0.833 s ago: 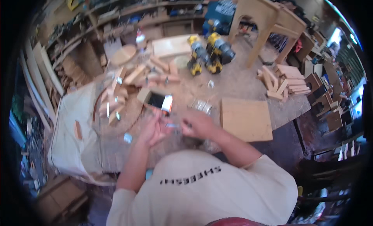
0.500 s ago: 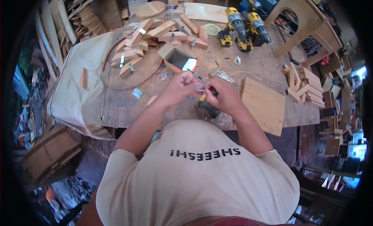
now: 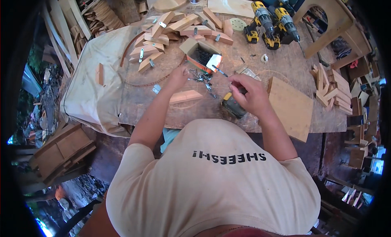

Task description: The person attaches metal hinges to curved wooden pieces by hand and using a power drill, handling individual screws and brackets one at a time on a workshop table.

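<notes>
My right hand (image 3: pixel 249 92) is closed, with a thin dark rod (image 3: pixel 221 71) sticking out past its fingertips toward the box. Partly under that hand is a yellow-and-black power tool (image 3: pixel 233 105) on the table. My left hand (image 3: pixel 179 77) has its fingers curled together; whatever is in them is hidden. Beside it lies a loose heap of small dark and shiny metal pieces (image 3: pixel 200 78), too small to name surely. Just beyond, an open cardboard box (image 3: pixel 189 46) holds many dark small pieces. A wood block with angled ends (image 3: pixel 186 97) rests near my left forearm.
Wood blocks with metal plates (image 3: pixel 185 23) are piled at the back. Two cordless drills (image 3: pixel 262 19) stand at back right. A square board (image 3: pixel 290 108) and stacked wood strips (image 3: pixel 338 88) lie to the right. A pale cloth cover (image 3: pixel 91 102) drapes the left side.
My hands were together in front of the box and have moved apart, left hand leftward and right hand rightward. The view has shifted, and the small metal heap and angled block now show more.
</notes>
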`<state>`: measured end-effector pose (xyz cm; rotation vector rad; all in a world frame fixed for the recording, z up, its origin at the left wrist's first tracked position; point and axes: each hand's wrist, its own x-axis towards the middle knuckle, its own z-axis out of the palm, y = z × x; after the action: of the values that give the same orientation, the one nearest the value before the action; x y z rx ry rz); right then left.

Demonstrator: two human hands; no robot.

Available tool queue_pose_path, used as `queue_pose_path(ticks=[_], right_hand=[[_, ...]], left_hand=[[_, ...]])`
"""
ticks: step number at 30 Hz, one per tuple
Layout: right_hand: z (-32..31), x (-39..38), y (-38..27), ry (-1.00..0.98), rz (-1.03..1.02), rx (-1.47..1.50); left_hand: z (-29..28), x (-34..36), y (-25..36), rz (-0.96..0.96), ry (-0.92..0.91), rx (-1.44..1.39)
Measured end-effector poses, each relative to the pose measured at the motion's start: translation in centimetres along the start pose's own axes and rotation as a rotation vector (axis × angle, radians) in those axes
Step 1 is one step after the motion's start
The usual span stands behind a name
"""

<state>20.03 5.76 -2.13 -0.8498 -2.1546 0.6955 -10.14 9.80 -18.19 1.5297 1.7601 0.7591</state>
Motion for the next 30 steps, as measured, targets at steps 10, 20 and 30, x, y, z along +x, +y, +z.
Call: queue_pose_path(ticks=[10,20,30], right_hand=[[0.0,0.1,0.1,-0.011,0.006,0.030],[-0.1,0.1,0.1,-0.035,0.016,0.017],[0.0,0.1,0.3,-0.056,-0.040,-0.010]], left_hand=[[-2.3,0.5,1.1,-0.067,0.145,0.253],[-1.6,1.3,-3.6,-0.184,0.026,-0.480],[-2.1,-3.3,0.2,-0.363,0.020,-0.460]])
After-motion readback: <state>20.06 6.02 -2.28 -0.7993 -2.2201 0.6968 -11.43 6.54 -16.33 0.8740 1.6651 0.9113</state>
